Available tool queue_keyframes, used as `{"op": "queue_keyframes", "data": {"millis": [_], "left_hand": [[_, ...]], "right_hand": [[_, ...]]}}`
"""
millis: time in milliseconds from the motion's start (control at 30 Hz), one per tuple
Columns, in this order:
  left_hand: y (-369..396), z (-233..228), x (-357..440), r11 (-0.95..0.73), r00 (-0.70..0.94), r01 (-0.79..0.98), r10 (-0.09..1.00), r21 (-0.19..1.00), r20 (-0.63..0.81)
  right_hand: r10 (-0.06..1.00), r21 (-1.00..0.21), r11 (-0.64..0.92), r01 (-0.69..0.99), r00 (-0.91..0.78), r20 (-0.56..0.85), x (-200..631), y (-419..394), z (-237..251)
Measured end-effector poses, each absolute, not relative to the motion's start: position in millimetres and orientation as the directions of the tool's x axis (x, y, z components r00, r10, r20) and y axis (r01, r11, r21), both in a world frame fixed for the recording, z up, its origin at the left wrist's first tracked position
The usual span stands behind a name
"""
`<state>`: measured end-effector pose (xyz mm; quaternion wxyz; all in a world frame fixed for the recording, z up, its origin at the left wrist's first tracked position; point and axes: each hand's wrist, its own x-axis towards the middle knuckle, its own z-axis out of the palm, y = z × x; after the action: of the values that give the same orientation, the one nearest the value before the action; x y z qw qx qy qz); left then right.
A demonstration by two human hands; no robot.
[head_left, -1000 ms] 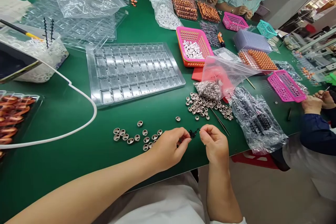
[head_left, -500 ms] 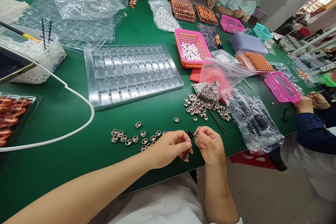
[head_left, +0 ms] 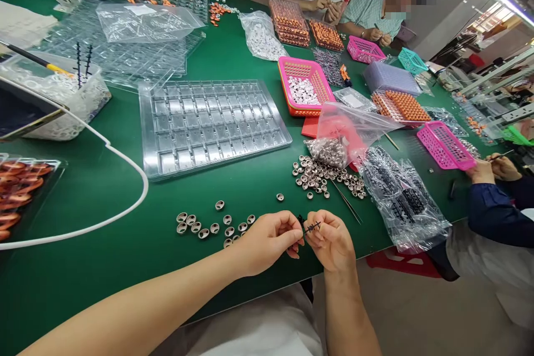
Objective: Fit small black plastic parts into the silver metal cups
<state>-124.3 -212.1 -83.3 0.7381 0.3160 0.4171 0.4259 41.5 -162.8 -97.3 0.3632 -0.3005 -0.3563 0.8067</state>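
Observation:
My left hand [head_left: 275, 242] and my right hand [head_left: 331, 239] meet over the near table edge, fingertips almost touching. Pinched in my right fingers is a thin black plastic sprue [head_left: 312, 227] with short side branches, its left end reaching my left fingertips. My left thumb and fingers are closed around black plastic [head_left: 301, 218], mostly hidden by the hand. Small silver metal cups [head_left: 203, 233] lie loose beyond my left forearm, a few partly covered by it. A larger pile of these cups [head_left: 308, 172] lies beyond my hands, next to metal tweezers [head_left: 347, 203].
A clear compartment tray [head_left: 217, 128] lies beyond the loose cups. Pink baskets [head_left: 306, 67], a bag of cups [head_left: 329, 151] and a bag of black sprues [head_left: 403, 200] are to the right. A white cable [head_left: 144, 178] curves at left. Co-workers' hands [head_left: 492, 169] work around the table.
The black sprue, earlier seen partly below my left fingers, now lies across my right fingertips. Both hands stay close together. The view has tilted slightly upward.

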Motion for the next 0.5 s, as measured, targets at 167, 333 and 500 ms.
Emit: {"op": "queue_keyframes", "data": {"millis": [167, 333, 500], "left_hand": [[-213.7, -79.0, -123.4, 0.36, 0.239, -0.247, 0.922, 0.9, -0.304], [-216.0, -80.3, -123.8, 0.305, 0.222, -0.148, 0.937, 0.941, -0.269], [-217.6, -80.8, -123.8, 0.253, 0.2, -0.075, 0.951, 0.965, -0.234]], "right_hand": [[0.766, -0.744, -0.54, -0.394, -0.596, -0.241, 42.1, -164.4, -99.3], [0.73, -0.705, -0.587, -0.399, -0.636, -0.249, 44.5, -163.7, -100.0], [0.688, -0.668, -0.638, -0.384, -0.674, -0.268, 45.7, -164.3, -99.6]]}}
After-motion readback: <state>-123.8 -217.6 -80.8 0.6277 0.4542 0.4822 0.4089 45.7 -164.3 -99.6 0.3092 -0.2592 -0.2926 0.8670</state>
